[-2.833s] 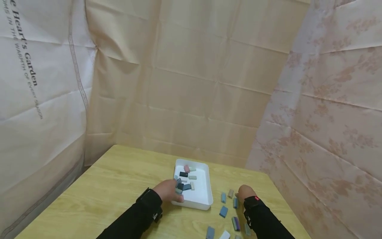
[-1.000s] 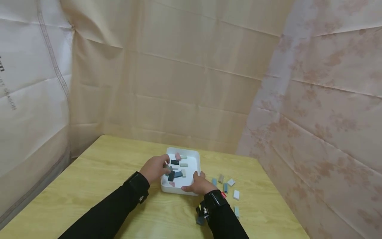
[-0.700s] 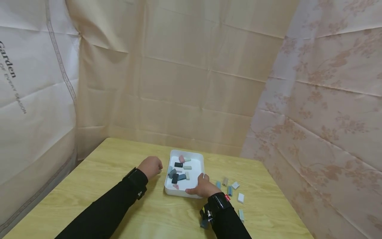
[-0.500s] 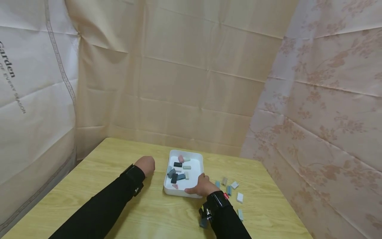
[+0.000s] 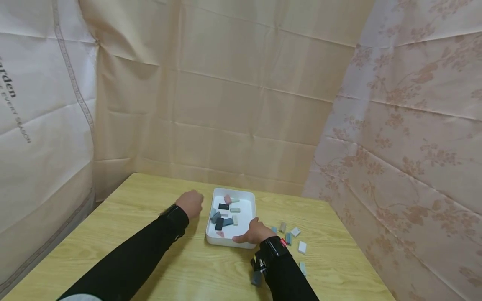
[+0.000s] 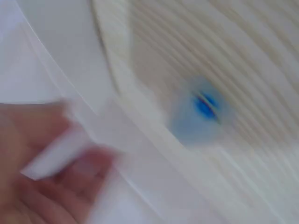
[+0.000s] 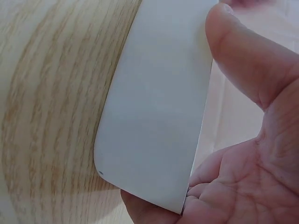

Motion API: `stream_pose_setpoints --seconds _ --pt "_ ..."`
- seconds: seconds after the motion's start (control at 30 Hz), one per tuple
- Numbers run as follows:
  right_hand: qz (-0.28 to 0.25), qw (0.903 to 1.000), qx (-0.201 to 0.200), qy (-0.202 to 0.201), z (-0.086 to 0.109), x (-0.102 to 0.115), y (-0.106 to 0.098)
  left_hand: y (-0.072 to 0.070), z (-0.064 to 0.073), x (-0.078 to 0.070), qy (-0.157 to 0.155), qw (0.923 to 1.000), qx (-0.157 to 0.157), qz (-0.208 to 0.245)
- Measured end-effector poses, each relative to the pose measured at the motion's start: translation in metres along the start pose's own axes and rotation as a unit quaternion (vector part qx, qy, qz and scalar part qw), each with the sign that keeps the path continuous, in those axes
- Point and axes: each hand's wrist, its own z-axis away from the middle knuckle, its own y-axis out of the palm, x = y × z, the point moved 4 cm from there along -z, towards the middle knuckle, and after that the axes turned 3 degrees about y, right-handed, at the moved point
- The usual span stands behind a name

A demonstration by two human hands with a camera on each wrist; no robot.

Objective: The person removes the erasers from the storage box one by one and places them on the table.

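Observation:
My left hand (image 5: 191, 204) is over the table, just left of a shallow white tray (image 5: 246, 242). Blurred in the left wrist view, its fingers and thumb pinch a small whitish block (image 6: 58, 156). My right hand (image 5: 255, 232) grips the tray's near right corner; in the right wrist view the thumb lies along the rim and fingers reach round the end of the white wall (image 7: 154, 102). Several small blocks lie in the tray, among them a black block (image 5: 224, 206), a pink block (image 5: 227, 199) and a blue-grey block (image 5: 228, 222).
Right of the tray, loose blocks lie on the wooden table (image 5: 211, 276): a tan block (image 5: 283, 227), a white block (image 5: 302, 247) and several others. A dark grey block (image 5: 256, 279) is by my right wrist. Cloth curtains (image 5: 226, 104) stand behind and at both sides.
My right hand has come from the loose blocks to the tray's corner. My left hand has left the tray, gone leftward, then moved slightly back toward it.

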Motion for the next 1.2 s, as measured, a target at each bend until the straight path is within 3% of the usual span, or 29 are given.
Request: stream_pose_setpoints --seconds 0.07,0.13,0.23,0.37,0.5,0.63,0.73,0.83,0.9,1.03,1.2 --pt "0.000 1.0000 0.001 -0.002 0.000 0.001 0.001 0.005 -0.008 -0.019 0.082 0.9964 -0.007 0.020" --pt "-0.003 1.0000 0.002 -0.006 0.000 0.002 0.002 0.013 -0.013 -0.036 0.154 0.9872 0.020 0.038" --pt "-0.010 0.9998 0.002 -0.014 0.000 0.003 0.004 0.025 -0.017 -0.052 0.201 0.9763 0.070 0.038" --pt "-0.016 0.9997 0.001 -0.020 0.000 0.004 0.007 0.041 -0.019 -0.056 0.185 0.9781 0.095 0.013" --pt "-0.011 0.9998 0.001 -0.016 -0.003 0.005 0.010 0.051 -0.018 -0.053 0.170 0.9807 0.090 -0.035" --pt "-0.009 0.9999 -0.004 -0.010 -0.005 0.005 0.012 0.054 -0.015 -0.050 0.175 0.9809 0.079 -0.034" --pt "-0.005 0.9999 -0.009 -0.010 -0.004 0.007 0.011 0.044 -0.015 -0.046 0.182 0.9816 0.059 0.010" --pt "0.005 0.9999 -0.011 -0.011 0.000 0.010 0.007 0.023 -0.018 -0.037 0.181 0.9812 0.034 0.057" --pt "0.012 0.9998 -0.012 -0.011 0.001 0.011 0.003 0.007 -0.022 -0.027 0.178 0.9818 0.023 0.062" --pt "0.018 0.9993 -0.020 -0.026 0.005 0.012 -0.003 -0.013 -0.025 0.001 0.166 0.9854 0.036 0.014" --pt "0.042 0.9984 -0.029 -0.025 0.006 0.012 -0.008 -0.015 -0.015 0.042 0.129 0.9878 0.081 -0.032"
